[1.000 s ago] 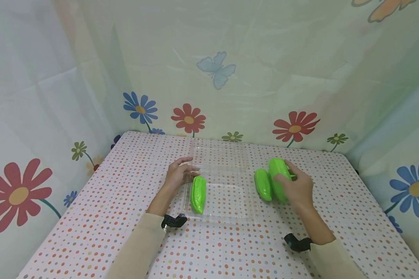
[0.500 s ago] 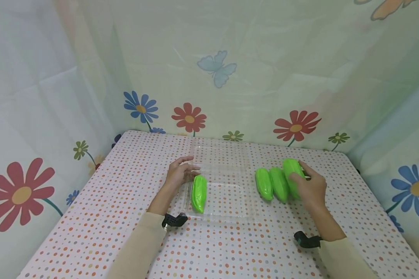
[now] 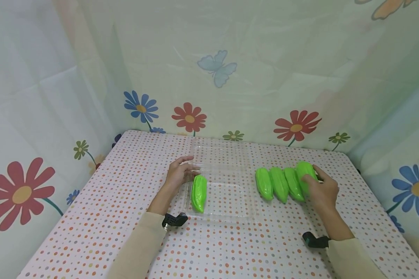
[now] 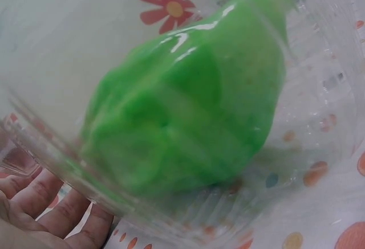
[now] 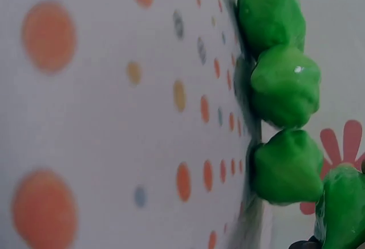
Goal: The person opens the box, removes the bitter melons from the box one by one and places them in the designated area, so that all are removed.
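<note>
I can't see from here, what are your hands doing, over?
Left hand holds clear tray, one green vegetable inside. Right hand grips rightmost vegetable of four. Nothing between.

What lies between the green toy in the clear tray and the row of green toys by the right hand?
In the head view: the clear tray's bare floor and right rim, then a strip of dotted tablecloth. Nothing else.
</note>
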The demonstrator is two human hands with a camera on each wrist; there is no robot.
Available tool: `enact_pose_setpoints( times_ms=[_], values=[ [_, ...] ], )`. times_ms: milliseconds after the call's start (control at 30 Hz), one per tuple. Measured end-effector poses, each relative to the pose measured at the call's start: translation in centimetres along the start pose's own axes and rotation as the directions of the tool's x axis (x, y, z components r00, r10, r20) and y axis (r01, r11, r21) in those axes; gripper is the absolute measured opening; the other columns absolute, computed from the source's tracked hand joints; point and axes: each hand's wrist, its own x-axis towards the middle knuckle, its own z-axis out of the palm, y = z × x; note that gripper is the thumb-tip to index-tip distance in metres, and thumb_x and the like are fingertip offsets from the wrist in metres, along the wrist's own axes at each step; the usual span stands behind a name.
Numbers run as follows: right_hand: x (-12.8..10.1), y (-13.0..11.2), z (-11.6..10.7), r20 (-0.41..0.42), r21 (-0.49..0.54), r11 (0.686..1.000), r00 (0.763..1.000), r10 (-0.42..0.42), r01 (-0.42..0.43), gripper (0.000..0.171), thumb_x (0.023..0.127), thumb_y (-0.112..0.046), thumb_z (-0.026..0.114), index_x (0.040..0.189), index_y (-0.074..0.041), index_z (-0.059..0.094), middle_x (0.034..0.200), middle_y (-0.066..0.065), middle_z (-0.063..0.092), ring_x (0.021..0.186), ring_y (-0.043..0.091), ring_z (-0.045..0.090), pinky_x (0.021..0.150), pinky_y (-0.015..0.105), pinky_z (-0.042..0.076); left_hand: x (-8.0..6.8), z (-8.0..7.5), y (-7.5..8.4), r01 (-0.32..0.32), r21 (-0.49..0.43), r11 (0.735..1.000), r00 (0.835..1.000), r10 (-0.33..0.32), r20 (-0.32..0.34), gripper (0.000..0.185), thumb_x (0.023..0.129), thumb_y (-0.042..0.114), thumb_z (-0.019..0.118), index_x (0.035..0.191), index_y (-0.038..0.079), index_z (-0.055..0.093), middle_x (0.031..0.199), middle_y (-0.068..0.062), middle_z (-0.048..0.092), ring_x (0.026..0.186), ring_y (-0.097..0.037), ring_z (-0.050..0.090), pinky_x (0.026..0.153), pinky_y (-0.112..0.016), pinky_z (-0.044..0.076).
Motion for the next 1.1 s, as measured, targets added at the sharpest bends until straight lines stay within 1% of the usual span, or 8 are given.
enact_pose_setpoints(
  times_ms=[100,267,367,567,800,900,1033,1100],
  values=[
    [0.3,0.5,0.0,-0.020,0.002,1.000,1.000,0.018,-0.018,0.067,0.090,-0.021,0.059,0.156,-0.022,0.043,0.137,0.016,0.054,0.098,0.015,0.049,0.061,0.014,0.043,0.0,0.0,0.0,0.001,-0.009,1.000,1.000,-0.001,0.000,0.043,0.099,0.008,0.055,0.141,0.003,0.055,0.110,-0.017,0.075,0.093,-0.028,0.076,0.076,-0.033,0.059],
    [0.7,1.0,0.0,-0.014,-0.016,0.999,0.999,0.037,-0.037,0.069,0.091,-0.021,0.056,0.158,-0.020,0.038,0.142,0.023,0.051,0.115,0.030,0.051,0.068,0.021,0.042,0.1,0.1,0.0,0.005,-0.023,1.000,1.000,-0.005,0.002,0.044,0.099,0.007,0.054,0.142,0.003,0.054,0.104,-0.012,0.077,0.090,-0.026,0.076,0.074,-0.032,0.060],
    [0.9,1.2,0.0,0.002,-0.030,0.999,0.999,0.040,-0.040,0.069,0.092,-0.021,0.055,0.158,-0.017,0.037,0.143,0.026,0.051,0.120,0.034,0.049,0.071,0.027,0.041,0.0,0.1,-0.1,0.003,-0.020,1.000,1.000,-0.003,0.001,0.045,0.098,0.008,0.054,0.143,0.003,0.054,0.104,-0.012,0.076,0.091,-0.027,0.076,0.074,-0.032,0.060],
    [1.2,1.6,-0.1,0.059,-0.084,0.996,0.997,0.045,-0.040,0.069,0.092,-0.022,0.053,0.159,-0.013,0.034,0.144,0.032,0.049,0.120,0.038,0.048,0.073,0.034,0.041,0.0,0.1,0.0,0.005,-0.015,1.000,1.000,-0.005,-0.001,0.045,0.098,0.008,0.055,0.143,0.003,0.054,0.107,-0.014,0.076,0.097,-0.032,0.075,0.076,-0.033,0.060],
    [1.5,1.7,0.0,0.122,-0.111,0.991,0.989,0.087,-0.073,0.070,0.095,-0.028,0.052,0.160,-0.013,0.030,0.152,0.032,0.041,0.125,0.042,0.045,0.086,0.047,0.044,0.2,0.1,0.0,0.010,-0.017,1.000,1.000,-0.010,0.003,0.043,0.098,0.008,0.055,0.142,0.004,0.055,0.107,-0.013,0.076,0.096,-0.031,0.075,0.076,-0.033,0.059],
    [1.4,1.7,0.1,0.143,-0.114,0.991,0.986,0.088,-0.072,0.071,0.094,-0.029,0.055,0.159,-0.013,0.031,0.150,0.032,0.043,0.123,0.041,0.046,0.083,0.044,0.043,0.1,0.0,0.0,0.006,-0.015,1.000,1.000,-0.006,0.000,0.044,0.098,0.008,0.055,0.141,0.003,0.055,0.106,-0.013,0.076,0.094,-0.029,0.076,0.076,-0.033,0.059],
    [1.2,1.5,0.3,0.160,-0.127,0.990,0.984,0.074,-0.054,0.071,0.093,-0.028,0.057,0.158,-0.011,0.034,0.143,0.032,0.050,0.115,0.038,0.050,0.074,0.037,0.039,0.0,0.0,0.1,0.002,-0.022,1.000,1.000,-0.002,-0.003,0.045,0.097,0.007,0.055,0.141,0.002,0.055,0.106,-0.013,0.076,0.091,-0.027,0.076,0.075,-0.032,0.060],
    [1.1,1.3,0.3,0.170,-0.141,0.989,0.983,0.068,-0.044,0.071,0.092,-0.027,0.058,0.157,-0.009,0.036,0.139,0.032,0.052,0.111,0.038,0.051,0.072,0.036,0.040,0.0,0.1,0.1,0.000,-0.020,1.000,1.000,0.000,-0.004,0.044,0.097,0.007,0.054,0.141,0.002,0.055,0.106,-0.013,0.076,0.090,-0.026,0.076,0.074,-0.031,0.059]
  ],
)
